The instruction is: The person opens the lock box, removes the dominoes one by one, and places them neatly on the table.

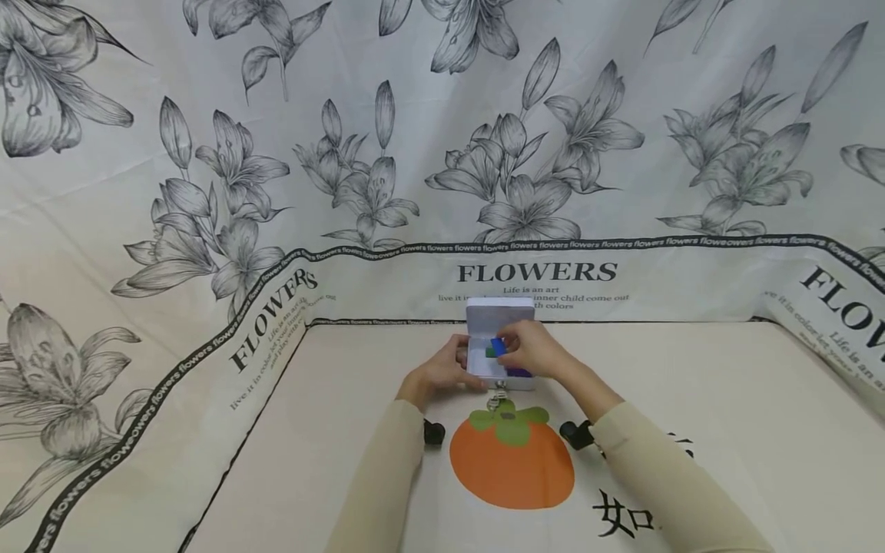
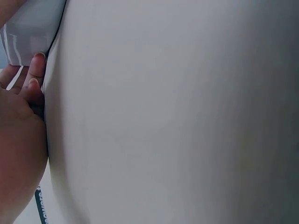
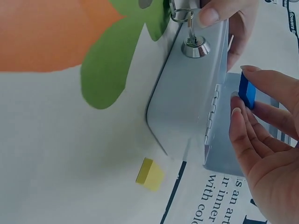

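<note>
A pale grey metal box point(image 1: 482, 367) stands on the cloth with its hinged lid point(image 1: 499, 313) raised. A key sits in the lock point(image 3: 195, 47) on its front. My left hand point(image 1: 445, 364) grips the box at its left side, thumb on the front face; the left wrist view shows its fingers point(image 2: 35, 74) bent against the wall. Over the opening, my right hand point(image 1: 532, 349) pinches a small blue block point(image 3: 246, 91) between thumb and fingertips. A green piece point(image 1: 490, 352) shows beside it in the head view. Something dark blue point(image 1: 518, 372) lies at the box's front right, partly hidden.
A yellow block point(image 3: 150, 174) lies on the cloth beside the box. Metal rings point(image 1: 496, 398) hang from the key. The cloth carries a printed orange persimmon point(image 1: 512, 468) and black characters. Behind the box rises a flower-printed curtain point(image 1: 525, 207).
</note>
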`<control>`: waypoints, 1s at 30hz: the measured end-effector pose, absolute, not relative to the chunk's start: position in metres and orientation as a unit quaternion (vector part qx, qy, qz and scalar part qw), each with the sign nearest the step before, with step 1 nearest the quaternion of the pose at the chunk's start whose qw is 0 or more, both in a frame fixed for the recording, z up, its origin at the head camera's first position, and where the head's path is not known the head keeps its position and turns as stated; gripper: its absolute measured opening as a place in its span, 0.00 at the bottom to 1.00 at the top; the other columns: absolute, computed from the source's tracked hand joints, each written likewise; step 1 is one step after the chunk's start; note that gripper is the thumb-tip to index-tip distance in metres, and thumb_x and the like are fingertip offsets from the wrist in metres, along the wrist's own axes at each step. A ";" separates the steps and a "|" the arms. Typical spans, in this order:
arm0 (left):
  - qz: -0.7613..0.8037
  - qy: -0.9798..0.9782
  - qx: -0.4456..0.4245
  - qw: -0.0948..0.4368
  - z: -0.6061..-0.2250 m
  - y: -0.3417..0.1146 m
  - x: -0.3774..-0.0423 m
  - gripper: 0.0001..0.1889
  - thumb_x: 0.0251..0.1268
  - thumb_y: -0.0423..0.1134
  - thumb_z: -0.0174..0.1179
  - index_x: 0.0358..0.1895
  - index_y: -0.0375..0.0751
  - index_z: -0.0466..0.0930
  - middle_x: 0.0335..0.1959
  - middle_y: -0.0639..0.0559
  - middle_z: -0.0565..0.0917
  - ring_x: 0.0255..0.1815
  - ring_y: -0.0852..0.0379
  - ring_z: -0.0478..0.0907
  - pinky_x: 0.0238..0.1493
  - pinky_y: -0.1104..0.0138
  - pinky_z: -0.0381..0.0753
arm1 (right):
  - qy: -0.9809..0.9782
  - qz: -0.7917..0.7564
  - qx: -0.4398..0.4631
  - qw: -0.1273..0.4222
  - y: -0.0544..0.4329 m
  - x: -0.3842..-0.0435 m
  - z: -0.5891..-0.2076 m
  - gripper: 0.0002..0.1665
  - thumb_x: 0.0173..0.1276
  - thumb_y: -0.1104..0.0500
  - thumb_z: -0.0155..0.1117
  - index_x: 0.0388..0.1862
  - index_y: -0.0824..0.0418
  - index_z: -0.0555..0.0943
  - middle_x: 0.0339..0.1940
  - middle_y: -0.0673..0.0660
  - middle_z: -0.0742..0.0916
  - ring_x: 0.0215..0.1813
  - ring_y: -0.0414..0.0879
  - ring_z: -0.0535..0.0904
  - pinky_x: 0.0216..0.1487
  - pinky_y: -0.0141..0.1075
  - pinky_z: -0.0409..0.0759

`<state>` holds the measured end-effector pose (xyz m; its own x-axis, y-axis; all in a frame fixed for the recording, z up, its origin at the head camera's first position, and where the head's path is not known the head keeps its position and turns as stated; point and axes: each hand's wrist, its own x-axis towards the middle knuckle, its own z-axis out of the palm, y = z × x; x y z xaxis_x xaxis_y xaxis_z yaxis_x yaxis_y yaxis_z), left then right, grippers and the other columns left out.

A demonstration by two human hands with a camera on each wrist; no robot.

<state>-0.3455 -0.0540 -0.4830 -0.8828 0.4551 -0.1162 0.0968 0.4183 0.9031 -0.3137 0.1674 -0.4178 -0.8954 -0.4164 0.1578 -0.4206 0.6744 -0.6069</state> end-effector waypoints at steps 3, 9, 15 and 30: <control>0.511 0.826 0.164 0.172 -0.482 -0.055 -0.345 0.51 0.45 0.33 0.82 0.74 0.46 0.59 0.47 0.43 0.78 0.46 0.54 0.73 0.49 0.63 0.72 | -0.914 0.334 0.231 0.000 0.170 -0.312 -0.419 0.27 0.59 0.65 0.77 0.55 0.76 0.82 0.41 0.63 0.88 0.42 0.52 0.86 0.47 0.45 0.84; 0.511 0.824 0.171 0.177 -0.483 -0.056 -0.344 0.52 0.45 0.33 0.82 0.75 0.45 0.58 0.48 0.45 0.78 0.48 0.53 0.74 0.52 0.62 0.73 | -0.918 0.326 0.224 -0.001 0.180 -0.306 -0.425 0.24 0.61 0.63 0.77 0.53 0.74 0.83 0.38 0.61 0.87 0.38 0.48 0.84 0.43 0.43 0.83; 0.511 0.827 0.161 0.171 -0.483 -0.054 -0.343 0.51 0.46 0.35 0.82 0.74 0.47 0.59 0.50 0.46 0.77 0.50 0.52 0.72 0.56 0.59 0.71 | -0.922 0.323 0.212 -0.005 0.193 -0.304 -0.428 0.25 0.61 0.64 0.76 0.56 0.73 0.83 0.36 0.59 0.87 0.36 0.48 0.81 0.38 0.39 0.81; 0.519 0.821 0.157 0.182 -0.486 -0.054 -0.347 0.53 0.44 0.34 0.83 0.75 0.48 0.59 0.51 0.47 0.78 0.52 0.51 0.74 0.61 0.57 0.71 | -0.927 0.326 0.183 -0.007 0.226 -0.301 -0.429 0.26 0.63 0.63 0.75 0.58 0.73 0.81 0.44 0.62 0.88 0.43 0.52 0.83 0.43 0.43 0.84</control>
<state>-0.3474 -0.0544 -0.4859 -0.8849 0.4455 -0.1358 0.0683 0.4126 0.9084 -0.3009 0.2261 -0.4291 -0.9327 -0.3448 0.1060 -0.3352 0.7201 -0.6075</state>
